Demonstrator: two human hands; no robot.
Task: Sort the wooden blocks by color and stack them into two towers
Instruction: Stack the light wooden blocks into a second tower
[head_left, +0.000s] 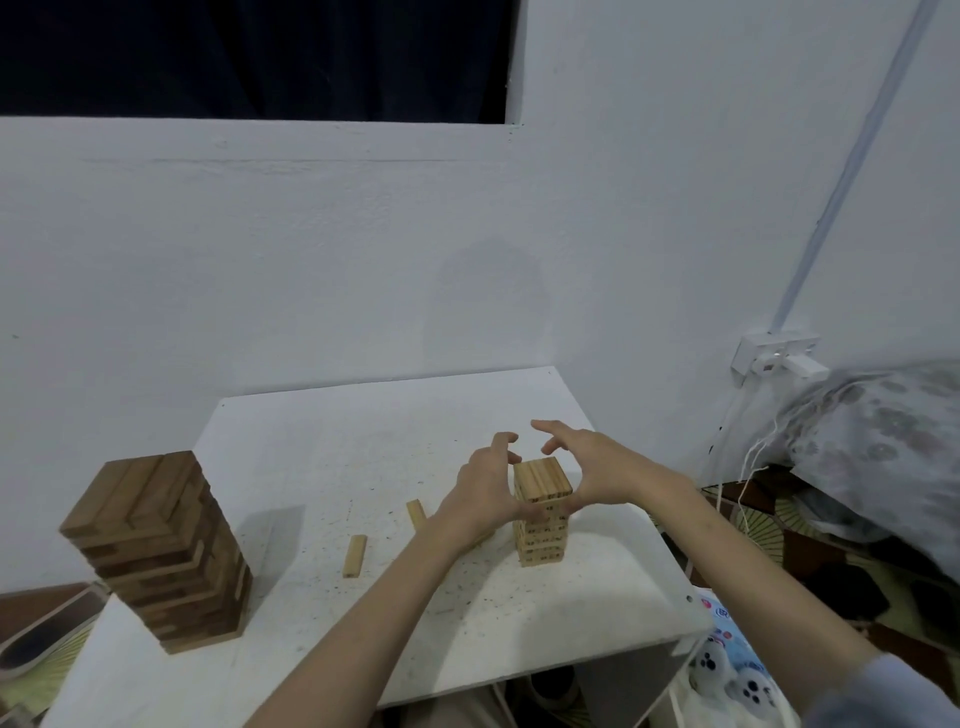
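A tall tower of dark brown blocks (161, 551) stands at the table's left front. A shorter tower of light blocks (542, 512) stands right of centre. My left hand (485, 493) presses against the light tower's left side, thumb low on its front. My right hand (587, 467) cups its right side, fingers spread and curved above the top. Two loose light blocks lie on the white table (337, 452): one (355, 556) near the middle, another (415, 514) partly hidden behind my left wrist.
The table stands against a white wall in a corner. A patterned pillow (878, 447) and a wall socket (774, 353) are at the right. A plastic bag (727, 660) lies below the table's right front corner. A dark-rimmed object (47, 629) lies at the left edge.
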